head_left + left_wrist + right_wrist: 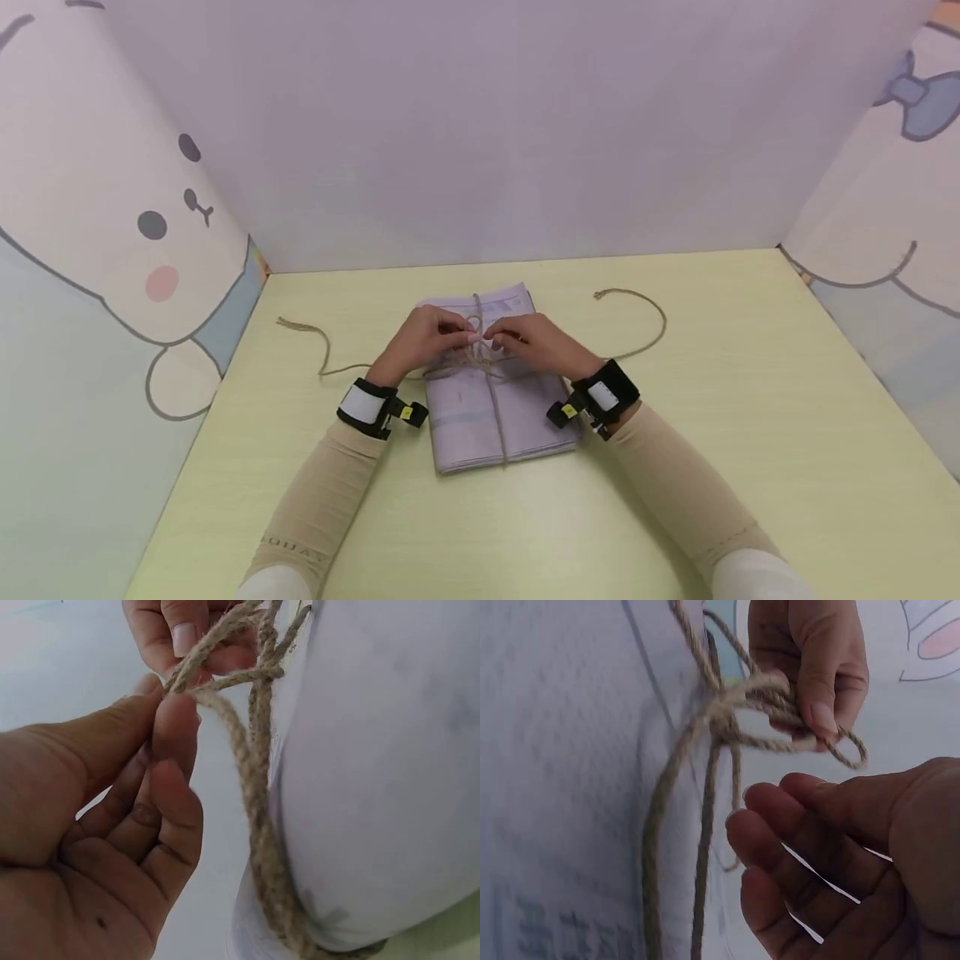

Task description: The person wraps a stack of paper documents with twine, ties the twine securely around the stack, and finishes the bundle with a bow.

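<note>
A folded stack of printed paper, bound crosswise with brown twine, lies on the table. Over its upper part, my left hand pinches strands of the twine between thumb and fingertips. In the right wrist view a small twine loop sticks out past the left thumb, and the knot sits against the paper. My right hand hovers just beside, its fingers loosely bent and thumb close to the index finger. No twine shows in its grasp.
One loose twine end trails across the pale yellow table to the left, another curves out to the right. A plain pale wall stands behind, with cartoon-printed panels at the sides.
</note>
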Demonstrator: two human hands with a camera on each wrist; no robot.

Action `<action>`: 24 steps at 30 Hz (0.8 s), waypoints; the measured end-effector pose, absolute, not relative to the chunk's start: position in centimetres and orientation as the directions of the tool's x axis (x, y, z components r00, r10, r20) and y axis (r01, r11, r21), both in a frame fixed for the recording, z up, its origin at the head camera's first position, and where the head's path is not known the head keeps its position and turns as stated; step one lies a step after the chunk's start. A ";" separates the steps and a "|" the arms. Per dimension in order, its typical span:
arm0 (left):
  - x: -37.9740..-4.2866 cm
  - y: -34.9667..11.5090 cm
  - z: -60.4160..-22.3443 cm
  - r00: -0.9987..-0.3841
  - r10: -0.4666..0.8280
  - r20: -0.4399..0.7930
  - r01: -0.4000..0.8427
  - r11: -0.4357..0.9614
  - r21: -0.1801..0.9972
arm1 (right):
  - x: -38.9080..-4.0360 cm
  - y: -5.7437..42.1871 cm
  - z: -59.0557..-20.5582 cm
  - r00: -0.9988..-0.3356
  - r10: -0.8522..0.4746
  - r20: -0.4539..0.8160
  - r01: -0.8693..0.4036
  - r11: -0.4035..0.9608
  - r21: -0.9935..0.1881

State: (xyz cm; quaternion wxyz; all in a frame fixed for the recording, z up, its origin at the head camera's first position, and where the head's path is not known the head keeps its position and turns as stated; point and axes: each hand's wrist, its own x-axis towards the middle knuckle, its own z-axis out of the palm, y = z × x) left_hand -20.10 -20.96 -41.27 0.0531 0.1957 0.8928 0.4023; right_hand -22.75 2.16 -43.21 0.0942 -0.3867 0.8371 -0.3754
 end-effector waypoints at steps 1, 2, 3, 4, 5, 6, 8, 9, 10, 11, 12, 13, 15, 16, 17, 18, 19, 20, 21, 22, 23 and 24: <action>-20.1 -20.9 -41.3 -0.916 0.396 0.067 0.313 0.597 0.739 | -22.6 1.9 -43.4 -0.683 -0.719 0.128 -0.558 0.402 -0.726; -20.1 -20.8 -41.3 -0.913 0.402 0.074 0.321 0.592 0.739 | -22.5 1.8 -43.5 -0.688 -0.715 0.124 -0.537 0.386 -0.750; -20.1 -20.7 -41.3 -0.909 0.411 0.077 0.327 0.586 0.741 | -22.4 1.7 -43.7 -0.694 -0.711 0.116 -0.516 0.379 -0.769; -20.1 -20.6 -41.3 -0.906 0.417 0.078 0.331 0.580 0.744 | -22.3 1.7 -43.9 -0.700 -0.706 0.108 -0.495 0.370 -0.787; -20.1 -20.5 -41.2 -0.903 0.422 0.078 0.333 0.575 0.747 | -22.2 1.6 -44.0 -0.701 -0.706 0.101 -0.480 0.362 -0.799; -20.1 -20.3 -41.1 -0.902 0.425 0.078 0.333 0.568 0.753 | -22.1 1.6 -44.1 -0.701 -0.708 0.088 -0.462 0.357 -0.812; -20.1 -20.2 -41.0 -0.900 0.430 0.074 0.331 0.562 0.759 | -22.0 1.6 -44.2 -0.696 -0.715 0.066 -0.434 0.345 -0.832; -20.1 -20.1 -40.9 -0.899 0.433 0.067 0.325 0.557 0.765 | -22.0 1.6 -44.2 -0.697 -0.715 0.053 -0.420 0.347 -0.839; -20.0 -20.0 -40.8 -0.899 0.433 0.061 0.320 0.555 0.768 | -22.0 1.6 -44.2 -0.697 -0.716 0.040 -0.404 0.346 -0.847; -20.0 -19.9 -40.7 -0.900 0.433 0.055 0.315 0.555 0.770 | -22.0 1.6 -44.2 -0.697 -0.716 0.026 -0.388 0.347 -0.854; -20.0 -19.8 -40.6 -0.901 0.430 0.049 0.309 0.559 0.769 | -22.0 1.6 -44.2 -0.697 -0.717 0.009 -0.368 0.348 -0.862; -19.9 -19.8 -40.5 -0.902 0.429 0.044 0.305 0.563 0.768 | -22.0 1.6 -44.2 -0.695 -0.719 -0.007 -0.350 0.346 -0.871; -19.8 -19.6 -40.4 -0.903 0.428 0.035 0.299 0.568 0.767 | -22.0 1.5 -44.2 -0.689 -0.724 -0.036 -0.316 0.345 -0.884; -19.7 -19.6 -40.4 -0.904 0.427 0.033 0.298 0.572 0.764 | -21.9 1.5 -44.1 -0.683 -0.729 -0.047 -0.301 0.340 -0.891; -19.7 -19.6 -40.4 -0.904 0.426 0.033 0.299 0.575 0.761 | -21.9 1.5 -44.2 -0.679 -0.732 -0.055 -0.289 0.335 -0.897; -19.7 -19.6 -40.4 -0.903 0.428 0.033 0.300 0.575 0.761 | -21.9 1.4 -44.2 -0.675 -0.735 -0.060 -0.279 0.330 -0.902; -19.6 -19.6 -40.5 -0.901 0.433 0.034 0.304 0.571 0.763 | -21.8 1.4 -44.2 -0.670 -0.739 -0.064 -0.274 0.326 -0.905; -19.6 -19.6 -40.6 -0.899 0.437 0.035 0.306 0.569 0.763 | -21.8 1.3 -44.2 -0.667 -0.742 -0.062 -0.277 0.325 -0.904; -19.6 -19.6 -40.6 -0.897 0.440 0.036 0.308 0.567 0.764 | -21.7 1.3 -44.3 -0.667 -0.743 -0.060 -0.283 0.327 -0.902; -19.5 -19.6 -40.7 -0.897 0.441 0.038 0.310 0.565 0.764 | -21.7 1.2 -44.4 -0.668 -0.742 -0.053 -0.291 0.327 -0.899; -19.5 -19.6 -40.8 -0.895 0.444 0.041 0.315 0.564 0.764 | -21.7 1.1 -44.5 -0.671 -0.740 -0.046 -0.303 0.330 -0.894; -19.5 -19.6 -40.8 -0.894 0.447 0.045 0.319 0.561 0.764 | -21.6 1.0 -44.5 -0.673 -0.738 -0.036 -0.319 0.334 -0.887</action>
